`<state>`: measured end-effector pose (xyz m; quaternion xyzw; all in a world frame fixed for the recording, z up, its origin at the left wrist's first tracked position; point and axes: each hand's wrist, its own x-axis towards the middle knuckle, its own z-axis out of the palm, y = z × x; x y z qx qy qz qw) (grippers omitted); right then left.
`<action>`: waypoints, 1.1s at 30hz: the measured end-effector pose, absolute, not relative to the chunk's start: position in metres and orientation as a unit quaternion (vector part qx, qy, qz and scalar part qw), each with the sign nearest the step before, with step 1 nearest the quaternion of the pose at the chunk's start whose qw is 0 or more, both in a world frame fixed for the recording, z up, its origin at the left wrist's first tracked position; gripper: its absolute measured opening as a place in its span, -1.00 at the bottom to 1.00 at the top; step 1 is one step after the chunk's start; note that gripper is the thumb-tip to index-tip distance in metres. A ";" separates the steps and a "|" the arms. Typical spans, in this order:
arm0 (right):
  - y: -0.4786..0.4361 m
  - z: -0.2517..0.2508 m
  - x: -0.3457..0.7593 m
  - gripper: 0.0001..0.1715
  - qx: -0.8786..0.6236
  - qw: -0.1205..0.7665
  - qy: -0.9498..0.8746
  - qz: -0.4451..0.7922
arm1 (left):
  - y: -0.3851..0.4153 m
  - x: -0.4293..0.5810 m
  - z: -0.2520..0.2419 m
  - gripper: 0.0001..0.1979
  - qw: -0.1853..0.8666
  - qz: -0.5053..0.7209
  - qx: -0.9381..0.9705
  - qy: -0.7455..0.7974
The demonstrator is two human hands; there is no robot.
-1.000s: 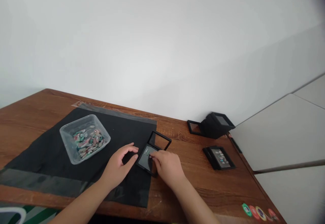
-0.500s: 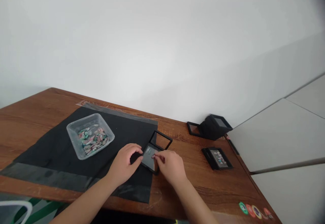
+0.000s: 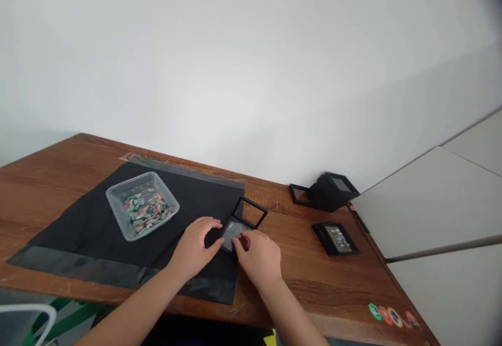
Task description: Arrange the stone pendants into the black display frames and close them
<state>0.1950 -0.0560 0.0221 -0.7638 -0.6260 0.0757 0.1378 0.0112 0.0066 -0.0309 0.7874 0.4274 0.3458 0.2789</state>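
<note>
A small black display case [image 3: 228, 244] with a clear film inside lies opened out at the right edge of the black mat, its lid [image 3: 253, 212] tilted up behind. A few small pale green stones [image 3: 231, 228] rest on the film. My left hand [image 3: 196, 244] is at the case's left edge, thumb and fingers apart, the tips touching or very near the edge. Over the film's right part, my right hand [image 3: 259, 254] has thumb and fingers pinched together on a small stone, mostly hidden by the fingertips.
A clear plastic tub [image 3: 117, 212] of mixed stones stands on the black mat [image 3: 94, 231]. To the right are a stack of black cases [image 3: 333, 192] and a closed case [image 3: 337, 239] with stones inside. Round stickers [image 3: 385, 315] lie near the table's front right corner.
My right hand has lowered its pinch closer to the film, slightly left, and the stone between its fingers is now mostly hidden. My left hand stays at the case's edge. The view has shifted slightly.
</note>
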 end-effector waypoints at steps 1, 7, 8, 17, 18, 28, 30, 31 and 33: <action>-0.055 0.023 0.194 -0.86 -0.766 0.138 -0.623 0.080 | 0.007 0.011 -0.031 -0.77 0.277 0.346 0.788 0.428; -0.053 0.030 0.204 -0.92 -0.764 0.137 -0.616 0.132 | 0.006 0.011 -0.033 -0.82 0.273 0.340 0.796 0.420; -0.053 0.031 0.207 -0.93 -0.762 0.137 -0.616 0.144 | 0.006 0.011 -0.032 -0.84 0.272 0.338 0.797 0.419; -0.059 0.025 0.216 -0.83 -0.757 0.159 -0.614 0.155 | 0.003 0.009 -0.033 -0.70 0.266 0.329 0.796 0.434; -0.060 0.023 0.216 -0.83 -0.756 0.164 -0.615 0.153 | 0.003 0.009 -0.033 -0.70 0.264 0.328 0.795 0.435; -0.061 0.016 0.222 -0.83 -0.755 0.234 -0.592 0.158 | 0.003 0.006 -0.032 -0.73 0.260 0.317 0.806 0.427; -0.060 0.018 0.222 -0.77 -0.775 0.215 -0.573 0.157 | 0.003 0.006 -0.033 -0.74 0.262 0.319 0.807 0.423; -0.059 0.019 0.221 -0.79 -0.781 0.205 -0.567 0.159 | 0.004 0.006 -0.033 -0.75 0.266 0.318 0.807 0.420; -0.059 0.020 0.220 -0.86 -0.784 0.193 -0.566 0.164 | 0.004 0.006 -0.033 -0.78 0.274 0.314 0.809 0.414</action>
